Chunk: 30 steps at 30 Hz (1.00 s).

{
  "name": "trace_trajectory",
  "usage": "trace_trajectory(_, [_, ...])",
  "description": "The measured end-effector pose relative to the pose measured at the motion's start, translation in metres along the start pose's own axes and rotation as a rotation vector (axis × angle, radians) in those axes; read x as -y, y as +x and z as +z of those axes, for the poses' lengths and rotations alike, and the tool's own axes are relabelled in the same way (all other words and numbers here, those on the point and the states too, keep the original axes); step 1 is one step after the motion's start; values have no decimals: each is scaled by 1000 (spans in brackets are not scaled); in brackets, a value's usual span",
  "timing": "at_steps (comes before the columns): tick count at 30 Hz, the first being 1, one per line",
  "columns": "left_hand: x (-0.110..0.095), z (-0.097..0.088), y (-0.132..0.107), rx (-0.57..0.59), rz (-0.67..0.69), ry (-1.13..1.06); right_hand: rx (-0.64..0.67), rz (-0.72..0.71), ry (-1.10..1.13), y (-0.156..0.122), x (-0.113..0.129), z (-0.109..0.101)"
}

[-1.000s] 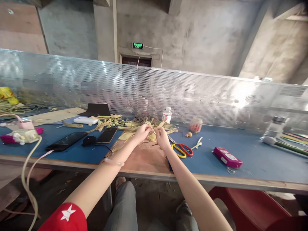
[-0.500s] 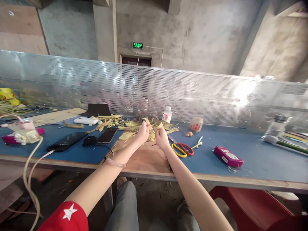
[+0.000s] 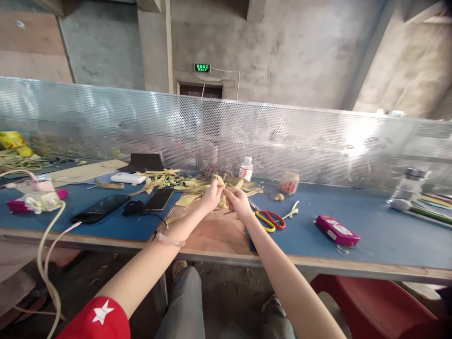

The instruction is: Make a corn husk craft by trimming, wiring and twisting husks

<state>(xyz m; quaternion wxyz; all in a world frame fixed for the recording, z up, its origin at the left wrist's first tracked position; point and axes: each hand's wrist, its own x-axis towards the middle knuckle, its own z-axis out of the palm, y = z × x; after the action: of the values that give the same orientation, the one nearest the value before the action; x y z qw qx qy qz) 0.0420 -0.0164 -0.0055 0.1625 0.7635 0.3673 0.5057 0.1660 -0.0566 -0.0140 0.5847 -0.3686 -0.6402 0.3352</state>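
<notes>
Over the pile of dried, husk-like leaf strips [image 3: 192, 186], my two hands meet at their fingertips. My left hand [image 3: 212, 197] is closed in a pinch, and a pale yellow leaf strip [image 3: 219, 179] sticks up curled above its fingers. Against it, my right hand [image 3: 239, 203] pinches at the same spot; its fingers hide whatever is between them. Just right of that hand lies a pair of scissors [image 3: 270, 220] with one yellow and one red handle loop. Below the hands is a brown board [image 3: 215, 233].
Left on the blue table are a dark phone [image 3: 102, 208] with a cable, a second phone [image 3: 158, 199] and a white case [image 3: 127, 178]. A white bottle [image 3: 246, 168], a jar [image 3: 289, 182] and a purple packet [image 3: 337, 230] stand rightward. A perforated metal screen [image 3: 307, 146] runs behind.
My right hand has moved left, closing the gap, so the fingertips of both hands now touch. The left hand has hardly moved. The view has shifted slightly.
</notes>
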Motion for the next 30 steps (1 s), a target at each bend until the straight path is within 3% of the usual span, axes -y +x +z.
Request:
trace_trajectory(7, [-1,2,-3,-17,62,49,40,29,89,1,1,0])
trace_trajectory(14, [3,0,1,-80,-24,10,48,35,89,0,-1,1])
trace_trajectory(22, [6,0,3,85,-144,-181,-37,50,104,7,-11,1])
trace_trajectory(30, [4,-2,3,143,-166,-197,-151,16,-130,5,-15,-1])
